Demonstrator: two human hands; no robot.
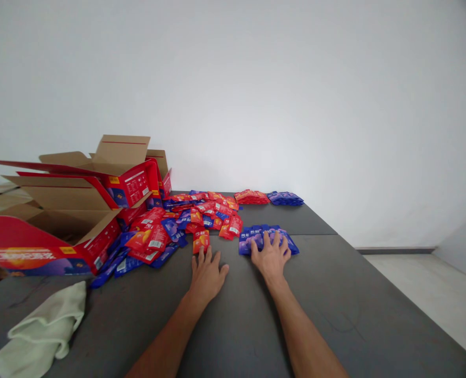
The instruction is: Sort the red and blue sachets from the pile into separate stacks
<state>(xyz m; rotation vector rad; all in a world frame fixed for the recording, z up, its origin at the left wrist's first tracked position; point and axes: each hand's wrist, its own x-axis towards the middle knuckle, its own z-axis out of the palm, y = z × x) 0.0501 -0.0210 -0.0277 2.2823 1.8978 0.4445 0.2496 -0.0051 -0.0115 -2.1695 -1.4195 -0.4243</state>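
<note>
My right hand (271,257) rests with spread fingers on a row of overlapping blue packets (245,242) lying on the dark table. To its left, my left hand (209,275) is open, its fingertips at the lower edge of a single red packet (200,240). Beyond that packet spreads a loose heap of red and blue packets (207,207). Neither hand has its fingers closed around anything.
Open red cardboard boxes (79,247) stand along the left, packets piled against them. A pale green cloth (46,331) lies crumpled at the front left. Near the wall sit a red packet stack (252,197) and a blue packet stack (285,198). The table's right edge (378,281) slants away.
</note>
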